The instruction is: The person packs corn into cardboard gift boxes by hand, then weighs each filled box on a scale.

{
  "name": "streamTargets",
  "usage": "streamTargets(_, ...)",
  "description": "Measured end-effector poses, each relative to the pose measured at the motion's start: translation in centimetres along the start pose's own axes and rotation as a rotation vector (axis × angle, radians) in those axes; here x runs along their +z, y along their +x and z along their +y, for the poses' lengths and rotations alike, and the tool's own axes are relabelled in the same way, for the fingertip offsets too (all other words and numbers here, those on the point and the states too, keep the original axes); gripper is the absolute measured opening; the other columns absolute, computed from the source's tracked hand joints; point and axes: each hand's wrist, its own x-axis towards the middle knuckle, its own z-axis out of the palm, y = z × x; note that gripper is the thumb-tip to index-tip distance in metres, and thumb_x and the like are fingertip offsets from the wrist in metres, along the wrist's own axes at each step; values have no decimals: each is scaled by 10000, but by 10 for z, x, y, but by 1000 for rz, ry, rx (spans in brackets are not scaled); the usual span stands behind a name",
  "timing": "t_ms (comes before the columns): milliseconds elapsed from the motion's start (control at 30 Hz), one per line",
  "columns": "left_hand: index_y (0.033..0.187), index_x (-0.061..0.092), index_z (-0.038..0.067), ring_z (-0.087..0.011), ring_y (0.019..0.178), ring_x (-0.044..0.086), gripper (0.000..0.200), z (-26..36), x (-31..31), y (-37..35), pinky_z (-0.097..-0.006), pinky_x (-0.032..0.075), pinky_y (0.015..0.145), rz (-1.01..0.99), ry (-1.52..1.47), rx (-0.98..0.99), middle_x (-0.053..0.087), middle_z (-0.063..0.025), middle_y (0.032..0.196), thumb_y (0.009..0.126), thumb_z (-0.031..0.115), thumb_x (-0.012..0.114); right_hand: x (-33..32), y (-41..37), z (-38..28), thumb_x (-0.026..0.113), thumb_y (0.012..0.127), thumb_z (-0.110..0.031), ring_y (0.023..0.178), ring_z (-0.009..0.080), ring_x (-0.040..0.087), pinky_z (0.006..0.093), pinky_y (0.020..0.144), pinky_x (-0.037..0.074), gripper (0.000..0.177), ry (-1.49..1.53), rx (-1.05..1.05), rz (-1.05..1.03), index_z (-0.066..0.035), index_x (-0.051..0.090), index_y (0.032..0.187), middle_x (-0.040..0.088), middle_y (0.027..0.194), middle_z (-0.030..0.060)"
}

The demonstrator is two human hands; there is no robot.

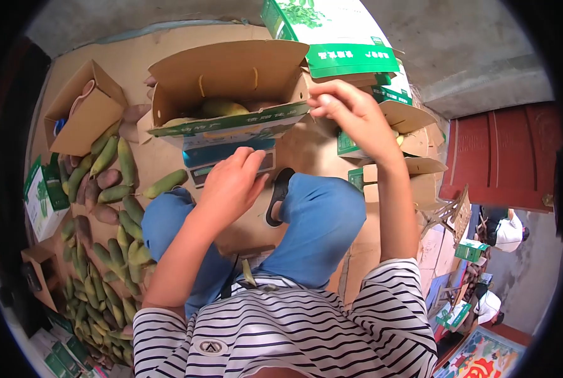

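A brown cardboard box (231, 72) with its flaps up stands in front of me, with at least one green, elongated root vegetable (223, 109) inside. It rests on a digital scale (201, 174) with a blue top. My left hand (230, 181) hovers over the scale's front, palm down and fingers loosely stretched, holding nothing. At the box's right front corner is my right hand (351, 113), its fingers curled toward the thumb. Its fingertips are right at the carton's edge, and I cannot tell what is between them.
Many green and reddish root vegetables (98, 264) cover the floor at left, beside a tilted open carton (86, 110). Green-and-white cartons (351, 38) stack behind and right. One vegetable (165, 183) lies near my left knee. Two people (507, 232) work at far right.
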Motion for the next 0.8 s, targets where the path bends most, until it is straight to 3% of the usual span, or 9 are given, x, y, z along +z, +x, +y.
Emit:
streamTargets(100,1104,534,28,-349,876,585,337,-1,5,-2,-428,488,718,-16,11,-36,554,-140,973,808,129,660,41,-5,-35,545,894,-225,893,337,622,388,798,488,269,-483,-266,-67,-7,610,1038,647,981,163)
streamTargets(233,924,541,10,-342,825,599,250,-7,13,-7,-438,498,697,-62,61,-80,548,-161,895,760,135,683,83,9,-36,565,887,-208,913,330,630,380,803,490,246,-453,-246,-185,-3,629,1006,657,971,166)
streamTargets(300,830,568,34,-315,776,624,180,-17,30,-15,-422,504,665,-34,137,-68,573,-146,844,763,174,660,96,25,-17,563,900,-189,883,258,652,325,789,492,247,-393,-219,-195,-3,632,1048,671,965,142)
streamTargets(367,893,616,48,-280,839,645,155,-11,33,-15,-391,506,688,-214,281,-132,619,-133,905,766,137,614,102,37,10,547,929,-171,843,164,644,286,770,493,231,-261,-112,-163,-4,634,1063,676,921,98)
streamTargets(467,1001,632,23,-278,906,640,287,-2,26,-12,-382,488,737,-401,265,-190,627,-149,984,742,139,677,109,42,40,556,937,-168,809,113,635,263,741,492,209,-153,-87,-37,-13,641,1049,666,867,64)
streamTargets(533,997,621,23,-290,924,630,307,1,14,-14,-382,484,750,-326,227,-137,619,-155,992,744,180,696,107,43,31,570,934,-191,781,137,641,275,713,498,201,-409,-93,15,-31,652,1023,666,869,67)
streamTargets(633,998,609,34,-308,924,618,309,-3,-25,-31,-391,480,767,-38,-65,-115,610,-151,1004,763,220,686,116,52,32,624,898,-235,807,194,636,306,729,496,215,-715,-378,122,-49,662,998,657,907,74)
streamTargets(733,1011,601,44,-328,874,608,280,-55,-45,-78,-435,489,753,289,-74,-354,607,-147,968,818,241,643,126,51,22,677,847,-274,877,252,617,343,779,483,258,-875,-557,63,-57,670,986,646,955,81)
streamTargets(800,993,624,33,-348,899,601,252,-115,-45,-122,-441,491,758,140,119,-869,614,-154,949,829,223,631,132,50,24,701,815,-283,941,279,600,368,819,468,317,-857,-529,-40,-59,653,1034,639,986,94)
